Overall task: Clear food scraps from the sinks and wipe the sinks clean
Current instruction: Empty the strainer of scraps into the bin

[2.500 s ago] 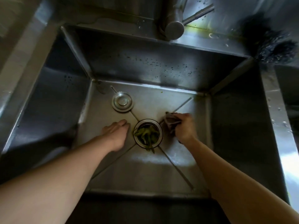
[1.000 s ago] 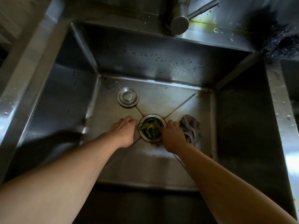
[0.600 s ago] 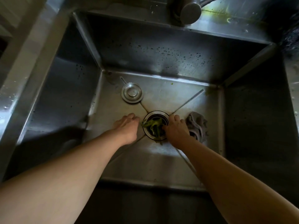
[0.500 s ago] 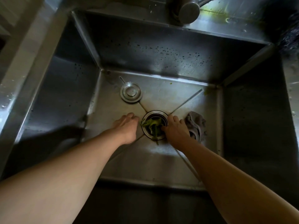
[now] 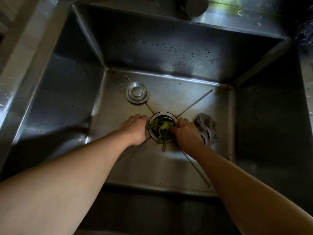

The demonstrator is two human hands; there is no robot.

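Green vegetable scraps (image 5: 160, 128) fill the round drain strainer (image 5: 153, 118) in the floor of the steel sink (image 5: 169, 163). My left hand (image 5: 135, 129) lies on the sink floor with its fingertips at the strainer's left rim, touching the scraps' edge. My right hand (image 5: 185, 134) is at the right rim, fingers curled over it and thumb pinching into the scraps. A crumpled grey cloth (image 5: 206, 127) lies on the sink floor just right of my right hand, held by neither hand.
A round metal drain stopper (image 5: 137, 92) lies on the sink floor behind the drain, to the left. The faucet head (image 5: 194, 5) hangs over the back edge. A dark scrubber (image 5: 304, 33) sits on the counter at the back right. Small green bits cling near the back right corner (image 5: 218, 92).
My right hand let go of the cloth, which now lies to its right, and moved onto the drain's right rim. The left hand slid up to the left rim. The scraps have shifted slightly.
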